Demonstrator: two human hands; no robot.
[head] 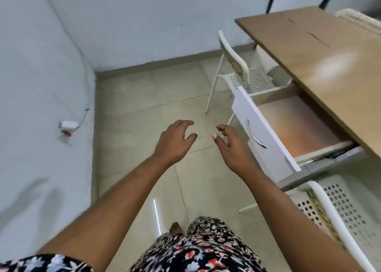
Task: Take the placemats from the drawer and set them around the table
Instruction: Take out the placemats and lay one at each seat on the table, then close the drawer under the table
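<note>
Tiled floor (144,106) under two empty, released hands, left (175,140) and right (233,145), beside the open drawer (266,139).

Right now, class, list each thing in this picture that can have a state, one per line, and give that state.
drawer: pulled open under the table, its visible part holding a flat orange-brown sheet, maybe placemats.
table: top bare where visible.
left hand: open, holding nothing.
right hand: open, holding nothing, near the drawer front.
far chair: upright, beside the table.
near chair: upright, seat unoccupied.
</note>
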